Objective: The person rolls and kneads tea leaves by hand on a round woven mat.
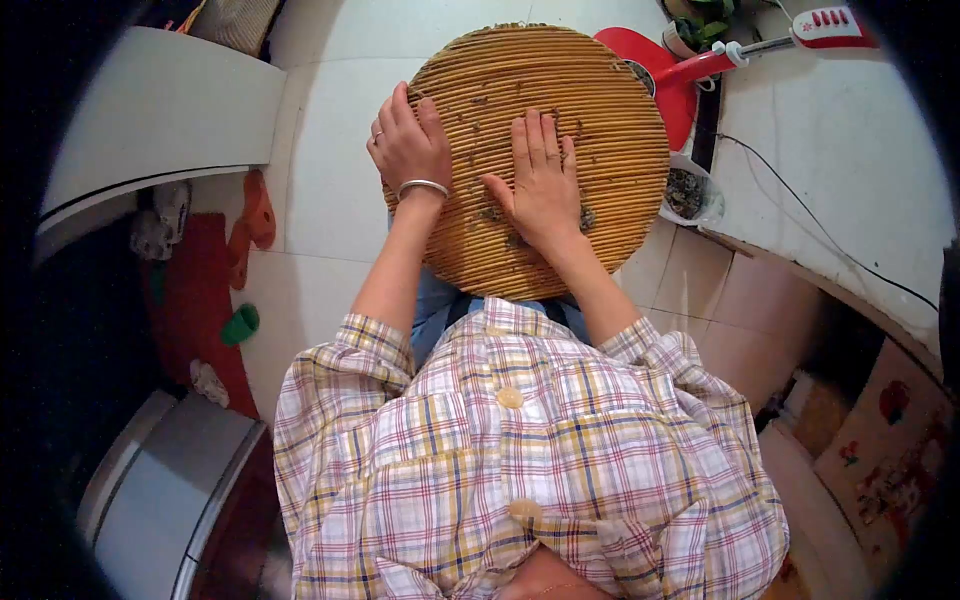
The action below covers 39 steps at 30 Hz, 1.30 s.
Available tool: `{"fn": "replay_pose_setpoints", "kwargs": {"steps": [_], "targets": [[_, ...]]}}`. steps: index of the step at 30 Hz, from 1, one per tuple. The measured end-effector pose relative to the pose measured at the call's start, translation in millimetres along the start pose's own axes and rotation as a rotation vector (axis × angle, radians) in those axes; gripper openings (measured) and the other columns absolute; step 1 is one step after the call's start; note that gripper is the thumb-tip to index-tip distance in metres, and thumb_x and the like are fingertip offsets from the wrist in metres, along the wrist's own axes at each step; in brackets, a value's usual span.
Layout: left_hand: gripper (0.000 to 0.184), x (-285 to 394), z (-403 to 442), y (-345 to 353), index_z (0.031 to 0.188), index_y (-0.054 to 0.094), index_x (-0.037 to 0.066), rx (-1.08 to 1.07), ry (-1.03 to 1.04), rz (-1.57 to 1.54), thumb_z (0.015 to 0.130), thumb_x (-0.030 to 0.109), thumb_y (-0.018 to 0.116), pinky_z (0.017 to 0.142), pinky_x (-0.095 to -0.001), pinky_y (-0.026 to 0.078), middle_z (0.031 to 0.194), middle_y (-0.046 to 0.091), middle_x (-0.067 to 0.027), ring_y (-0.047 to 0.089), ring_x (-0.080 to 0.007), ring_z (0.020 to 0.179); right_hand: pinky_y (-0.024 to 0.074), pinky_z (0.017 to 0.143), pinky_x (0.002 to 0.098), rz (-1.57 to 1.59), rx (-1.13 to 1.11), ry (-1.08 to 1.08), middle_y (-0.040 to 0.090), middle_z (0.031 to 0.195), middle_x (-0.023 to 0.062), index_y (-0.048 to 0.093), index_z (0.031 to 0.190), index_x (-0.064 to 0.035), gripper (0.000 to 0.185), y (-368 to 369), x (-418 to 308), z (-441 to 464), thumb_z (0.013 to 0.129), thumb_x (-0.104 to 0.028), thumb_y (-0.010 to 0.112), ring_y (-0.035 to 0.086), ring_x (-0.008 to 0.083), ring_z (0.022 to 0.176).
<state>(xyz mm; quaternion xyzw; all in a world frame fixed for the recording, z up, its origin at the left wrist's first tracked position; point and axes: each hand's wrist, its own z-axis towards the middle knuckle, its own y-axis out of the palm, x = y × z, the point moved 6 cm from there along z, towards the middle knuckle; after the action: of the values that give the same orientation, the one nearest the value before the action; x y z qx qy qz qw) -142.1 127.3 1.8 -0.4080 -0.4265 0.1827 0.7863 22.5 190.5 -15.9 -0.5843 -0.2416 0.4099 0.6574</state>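
Note:
A round board of thin yellow-brown stalks (620, 150) rests over my lap, with small dark bits and clumps scattered on it. My left hand (412, 145), with a ring and a silver bangle, is at the board's left edge. Its thumb lies on top and its fingers are bent around the rim. Near the middle, my right hand (545, 185) lies palm down on the stalks, with fingers stretched and thumb spread. A few dark clumps (587, 216) sit beside its wrist.
Right of the board stands a white container (690, 192) of dark bits, near a red item (640, 50) and a red handle (690, 70). A cable (800, 205) crosses the white surface at right. On the left floor are orange slippers (258, 210) and a green cup (240, 325).

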Motion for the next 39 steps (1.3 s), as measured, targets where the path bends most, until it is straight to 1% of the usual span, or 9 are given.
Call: {"fn": "replay_pose_setpoints", "kwargs": {"steps": [7,13,17,19,24,28,33,36,39], "targets": [[0.045,2.0,3.4,0.6,0.131,0.051,0.008,0.019,0.001,0.034,0.098,0.037,0.041,0.099,-0.0463,0.037,0.126,0.058,-0.0104,0.054,-0.0308,0.115,0.0113,0.117,0.0525,0.081,0.146,0.070,0.022,0.157,0.0160,0.028,0.148,-0.0018,0.089,8.7,5.5,78.5,0.088,-0.064,0.046,0.017,0.0288,0.146],[0.048,2.2,0.2,-3.2,0.133,0.050,0.008,-0.022,-0.020,-0.005,0.100,0.039,0.036,0.102,-0.0475,0.035,0.129,0.057,-0.0129,0.052,-0.0326,0.119,0.0087,0.117,0.0540,0.045,-0.005,0.056,0.020,0.157,0.0162,0.024,0.150,-0.0016,0.091,-1.2,9.8,15.3,0.089,-0.066,0.042,0.015,0.0297,0.147],[0.049,0.4,-0.3,-0.3,0.134,0.050,0.008,-0.022,-0.030,-0.026,0.099,0.041,0.036,0.103,-0.0478,0.034,0.131,0.056,-0.0126,0.051,-0.0328,0.120,0.0076,0.116,0.0561,-0.039,0.051,0.195,0.021,0.157,0.0188,0.023,0.149,0.0013,0.093,1.6,26.5,24.3,0.090,-0.067,0.040,0.014,0.0318,0.147],[0.049,-0.5,-2.0,1.3,0.134,0.050,0.009,-0.024,-0.029,-0.010,0.099,0.041,0.036,0.103,-0.0477,0.034,0.131,0.056,-0.0123,0.051,-0.0327,0.120,0.0076,0.116,0.0560,0.095,0.152,0.230,0.021,0.156,0.0198,0.022,0.149,0.0032,0.093,0.5,34.2,60.2,0.090,-0.068,0.039,0.015,0.0323,0.146],[0.046,2.5,2.1,1.0,0.132,0.050,0.008,0.013,-0.002,0.051,0.098,0.038,0.042,0.101,-0.0456,0.035,0.127,0.057,-0.0104,0.052,-0.0293,0.117,0.0108,0.118,0.0482,0.043,0.103,0.087,0.023,0.155,0.0197,0.024,0.149,0.0015,0.095,7.4,23.9,67.5,0.088,-0.069,0.042,0.019,0.0325,0.145],[0.046,-1.9,-2.5,1.5,0.132,0.050,0.009,-0.015,-0.019,0.018,0.097,0.038,0.042,0.101,-0.0460,0.035,0.128,0.056,-0.0101,0.052,-0.0296,0.118,0.0145,0.116,0.0508,0.102,0.014,-0.065,0.027,0.154,0.0186,0.027,0.148,-0.0004,0.092,-2.0,-2.8,10.7,0.087,-0.065,0.049,0.021,0.0310,0.145],[0.046,-0.1,-1.8,2.5,0.132,0.051,0.010,-0.011,-0.012,0.015,0.097,0.039,0.043,0.101,-0.0463,0.035,0.129,0.056,-0.0103,0.052,-0.0305,0.118,0.0126,0.116,0.0547,0.040,0.071,-0.010,0.027,0.154,0.0170,0.027,0.149,-0.0023,0.091,4.8,-3.3,48.6,0.087,-0.065,0.048,0.021,0.0302,0.145],[0.045,-0.1,3.4,1.1,0.131,0.051,0.009,0.004,-0.009,0.044,0.097,0.038,0.042,0.100,-0.0464,0.036,0.128,0.057,-0.0106,0.052,-0.0312,0.117,0.0118,0.116,0.0543,0.071,0.203,0.057,0.026,0.155,0.0172,0.025,0.149,-0.0021,0.090,11.3,-0.8,92.6,0.088,-0.065,0.046,0.020,0.0299,0.145],[0.049,-1.1,2.2,1.6,0.134,0.050,0.009,-0.039,-0.036,0.016,0.098,0.040,0.037,0.102,-0.0467,0.035,0.130,0.056,-0.0130,0.051,-0.0327,0.120,0.0102,0.117,0.0523,0.113,0.111,0.011,0.019,0.158,0.0156,0.022,0.151,-0.0038,0.089,12.8,-2.1,83.8,0.091,-0.066,0.041,0.015,0.0294,0.147]]}}
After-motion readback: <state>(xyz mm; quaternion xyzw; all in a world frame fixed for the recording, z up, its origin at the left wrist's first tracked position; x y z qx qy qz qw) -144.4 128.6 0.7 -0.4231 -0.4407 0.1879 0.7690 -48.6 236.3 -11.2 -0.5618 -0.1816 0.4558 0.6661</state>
